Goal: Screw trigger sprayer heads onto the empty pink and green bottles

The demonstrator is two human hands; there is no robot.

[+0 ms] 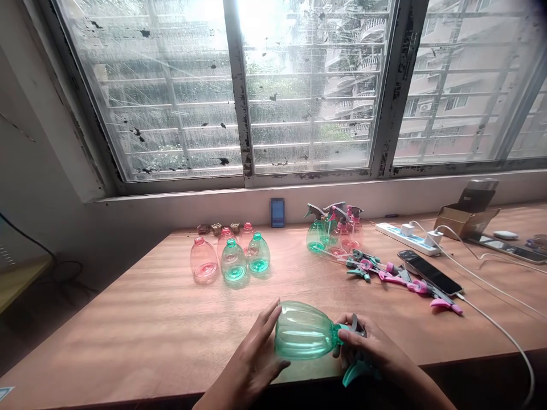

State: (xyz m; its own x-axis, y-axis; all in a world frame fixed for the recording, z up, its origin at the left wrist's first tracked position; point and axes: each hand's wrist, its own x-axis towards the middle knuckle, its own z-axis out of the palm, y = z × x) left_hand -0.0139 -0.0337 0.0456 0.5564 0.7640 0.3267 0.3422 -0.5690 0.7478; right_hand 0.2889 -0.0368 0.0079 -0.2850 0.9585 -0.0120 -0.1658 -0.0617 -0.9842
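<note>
A clear green spray bottle (305,331) lies sideways above the table's front edge, its base toward my left hand and its neck to the right. My left hand (258,347) cups the base, fingers on the upper edge and thumb below. At the neck, my right hand (363,344) is closed around a grey and green trigger spray head (354,373), whose trigger points down. The head sits against the bottle's neck; whether it is threaded on is hidden by my fingers. Several open bottles without heads, such as a green bottle (233,262) and a pink bottle (204,261), stand upright beyond my left hand.
Spray bottles with heads (317,236) stand at the back. Loose pink and green spray heads (395,274) lie right of them, beside a phone (429,272) on a white cable. Further right are a power strip (405,238) and an open cardboard box (459,221). Another device (277,212) leans against the wall.
</note>
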